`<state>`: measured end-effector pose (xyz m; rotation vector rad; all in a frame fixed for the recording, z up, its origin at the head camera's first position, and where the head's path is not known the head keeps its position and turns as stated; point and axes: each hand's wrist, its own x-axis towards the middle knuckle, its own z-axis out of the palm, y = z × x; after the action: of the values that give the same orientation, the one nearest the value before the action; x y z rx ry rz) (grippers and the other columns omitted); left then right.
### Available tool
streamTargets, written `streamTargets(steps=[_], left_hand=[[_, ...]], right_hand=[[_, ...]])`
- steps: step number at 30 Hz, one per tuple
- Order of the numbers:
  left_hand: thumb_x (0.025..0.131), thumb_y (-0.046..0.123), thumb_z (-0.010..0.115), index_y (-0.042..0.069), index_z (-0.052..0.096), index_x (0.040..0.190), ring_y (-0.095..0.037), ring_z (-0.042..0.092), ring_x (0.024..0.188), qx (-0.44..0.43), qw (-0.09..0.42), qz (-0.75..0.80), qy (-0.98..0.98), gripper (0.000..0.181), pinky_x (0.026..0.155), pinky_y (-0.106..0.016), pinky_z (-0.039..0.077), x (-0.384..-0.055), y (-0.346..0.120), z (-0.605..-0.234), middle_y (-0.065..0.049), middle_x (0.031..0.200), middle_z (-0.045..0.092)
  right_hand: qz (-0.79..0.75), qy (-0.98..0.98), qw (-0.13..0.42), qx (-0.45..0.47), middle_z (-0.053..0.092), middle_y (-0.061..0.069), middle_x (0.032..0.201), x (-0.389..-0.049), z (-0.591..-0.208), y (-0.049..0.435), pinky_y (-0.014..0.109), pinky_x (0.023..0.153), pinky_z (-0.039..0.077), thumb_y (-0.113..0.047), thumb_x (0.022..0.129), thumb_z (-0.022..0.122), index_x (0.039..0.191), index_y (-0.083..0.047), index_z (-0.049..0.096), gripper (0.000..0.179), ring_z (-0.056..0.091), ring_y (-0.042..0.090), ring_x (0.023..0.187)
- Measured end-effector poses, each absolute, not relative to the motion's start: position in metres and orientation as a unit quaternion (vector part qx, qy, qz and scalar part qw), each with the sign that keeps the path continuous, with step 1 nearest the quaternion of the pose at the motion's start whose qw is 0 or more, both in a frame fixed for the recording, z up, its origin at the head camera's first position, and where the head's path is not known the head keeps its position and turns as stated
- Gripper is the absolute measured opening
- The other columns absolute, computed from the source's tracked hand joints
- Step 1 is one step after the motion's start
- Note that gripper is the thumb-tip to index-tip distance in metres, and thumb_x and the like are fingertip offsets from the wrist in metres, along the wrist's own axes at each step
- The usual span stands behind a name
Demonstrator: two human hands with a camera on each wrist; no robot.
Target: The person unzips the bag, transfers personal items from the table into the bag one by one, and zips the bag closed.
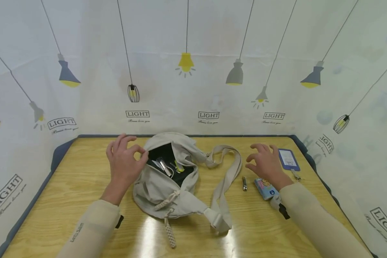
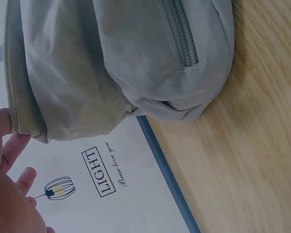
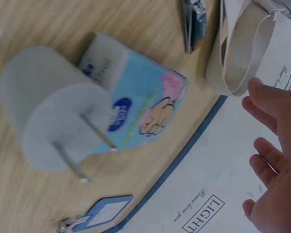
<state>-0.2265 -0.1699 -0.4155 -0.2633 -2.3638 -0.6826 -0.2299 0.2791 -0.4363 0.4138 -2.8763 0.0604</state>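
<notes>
A light grey cloth bag (image 1: pixel 158 186) lies unzipped on the table, its dark lining showing. My left hand (image 1: pixel 124 163) pinches the zipped edge of its opening between thumb and index finger; the other fingers stand loosely bent. Inside the bag lie a shiny silver-white item (image 1: pixel 163 167) and a yellow-green item (image 1: pixel 179 167), too small to identify. My right hand (image 1: pixel 266 163) hovers over the table, fingers spread and slightly bent, holding nothing. Below it are a blue tissue pack (image 3: pixel 140 102), a white cylindrical plug with two metal prongs (image 3: pixel 53 107) and a nail clipper (image 1: pixel 244 183).
The bag's wide strap (image 1: pixel 227 179) loops out to the right, with a buckle near the front. A blue card holder (image 1: pixel 289 159) with a metal clip lies at the right back. Knotted cord pulls (image 1: pixel 170 233) hang off the bag's front. Lamp-printed sheeting (image 1: pixel 167 118) surrounds the wooden table (image 1: pixel 84 161).
</notes>
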Motion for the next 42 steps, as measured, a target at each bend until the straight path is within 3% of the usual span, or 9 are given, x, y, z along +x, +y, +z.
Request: streamTargets(steps=[7,19,42], left_hand=[[0.081,0.019,0.074,0.01,0.072,0.069,-0.036,0.039,0.134,-0.1,0.328,-0.261,-0.903,0.015,0.109,-0.06,0.018,-0.226,-0.17,-0.416,-0.013,0.123,0.06],[0.082,0.02,0.073,0.011,0.072,0.069,-0.035,0.038,0.135,-0.102,0.329,-0.263,-0.901,0.015,0.11,-0.06,0.018,-0.226,-0.17,-0.418,-0.012,0.123,0.06],[0.082,0.019,0.072,0.01,0.072,0.07,-0.035,0.038,0.134,-0.105,0.329,-0.266,-0.9,0.016,0.11,-0.06,0.017,-0.226,-0.169,-0.418,-0.013,0.123,0.06]], right_hand=[[0.037,-0.99,0.04,0.129,0.054,0.014,0.135,-0.218,-0.452,0.279,0.068,0.105,0.019,-0.04,0.083,0.074,0.083,-0.025,0.077,0.016,0.042,0.04,0.13],[0.042,-0.996,-0.003,0.085,0.057,0.013,0.133,-0.21,-0.467,0.272,0.068,0.107,0.017,-0.047,0.083,0.071,0.068,-0.024,0.073,0.027,0.04,0.039,0.131],[0.012,-0.995,0.056,0.077,0.06,0.012,0.125,-0.212,-0.477,0.268,0.067,0.107,0.02,-0.028,0.088,0.069,0.053,-0.019,0.063,0.036,0.044,0.036,0.126]])
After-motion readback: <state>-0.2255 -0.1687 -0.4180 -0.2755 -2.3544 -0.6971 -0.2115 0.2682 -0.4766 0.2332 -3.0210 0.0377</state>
